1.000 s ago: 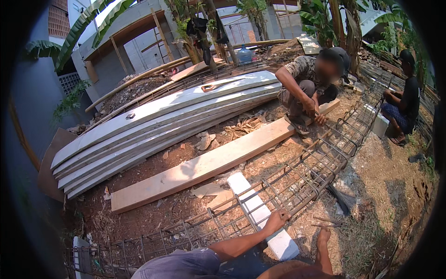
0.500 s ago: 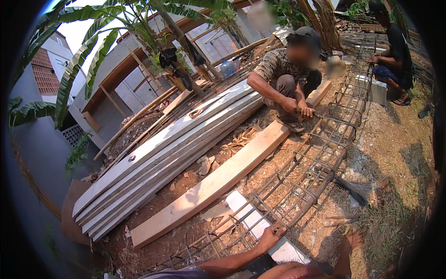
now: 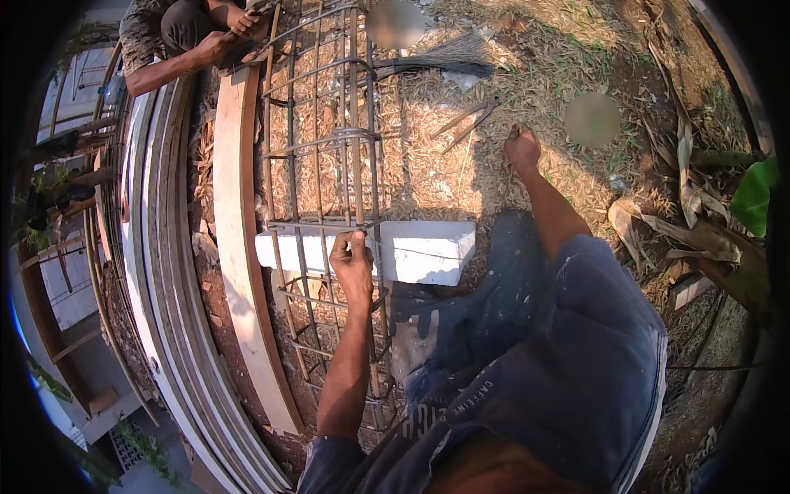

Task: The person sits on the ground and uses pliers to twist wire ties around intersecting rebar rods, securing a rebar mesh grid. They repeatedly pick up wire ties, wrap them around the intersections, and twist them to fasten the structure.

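My left hand [image 3: 352, 262] is closed at a crossbar of the long rebar cage [image 3: 319, 156], its thumb and fingers curled against a lengthwise bar. Beneath that spot a white block [image 3: 428, 251] lies across under the cage. My right hand [image 3: 522, 150] is held out to the right over the straw-covered ground, with its fingers curled in; whether anything is inside them is hidden. Closest to it on the ground lie pincers [image 3: 485, 117] with long, spread handles. Farther off, a bundle of dark tie wire [image 3: 444, 59] rests by the cage.
A co-worker [image 3: 189, 37] crouches at the far left, hands close to the cage. A thick wooden beam [image 3: 236, 189] runs along the cage's left side, and stacked pale panels [image 3: 156, 222] lie beyond it. Dry banana leaves [image 3: 691, 222] are at the right.
My view has swung down and to the right, so the cage now runs upright in the picture. My left hand stays at the cage by the white block; my right hand has stayed out over the ground.
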The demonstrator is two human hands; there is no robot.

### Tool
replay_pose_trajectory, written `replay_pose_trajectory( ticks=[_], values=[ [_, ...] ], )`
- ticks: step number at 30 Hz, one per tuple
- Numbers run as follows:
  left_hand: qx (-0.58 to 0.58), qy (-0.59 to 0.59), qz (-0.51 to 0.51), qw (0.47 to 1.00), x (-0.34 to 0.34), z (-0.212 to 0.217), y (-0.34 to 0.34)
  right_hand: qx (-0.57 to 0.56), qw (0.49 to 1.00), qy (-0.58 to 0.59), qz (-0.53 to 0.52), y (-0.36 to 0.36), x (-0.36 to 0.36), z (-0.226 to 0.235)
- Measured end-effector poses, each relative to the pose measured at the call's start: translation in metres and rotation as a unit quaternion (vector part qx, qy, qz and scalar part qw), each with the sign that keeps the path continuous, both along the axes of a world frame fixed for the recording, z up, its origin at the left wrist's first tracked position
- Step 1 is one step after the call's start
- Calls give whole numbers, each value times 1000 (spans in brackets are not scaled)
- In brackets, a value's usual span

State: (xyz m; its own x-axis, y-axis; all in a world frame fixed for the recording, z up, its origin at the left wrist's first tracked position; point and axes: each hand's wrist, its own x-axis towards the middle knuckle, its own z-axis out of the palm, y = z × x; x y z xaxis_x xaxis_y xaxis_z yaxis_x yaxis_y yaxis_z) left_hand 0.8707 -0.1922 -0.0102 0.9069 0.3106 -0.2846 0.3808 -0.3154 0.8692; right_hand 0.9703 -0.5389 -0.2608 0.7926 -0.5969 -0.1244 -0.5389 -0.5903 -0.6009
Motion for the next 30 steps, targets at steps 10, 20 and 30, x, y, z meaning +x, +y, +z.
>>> replay_pose_trajectory(
  ticks=[10, 20, 30],
  values=[
    [-39, 7, 19, 999, -5, 2, 13, 139, 974, 161, -83, 70, 90, 18],
    [-27, -40, -12, 999, 7, -15, 11, 219, 966, -123, -59, -13, 41, -125],
    [119, -197, 8, 973, 4, -27, 14, 193, 930, -269, 161, 4, 37, 249]
  ],
)
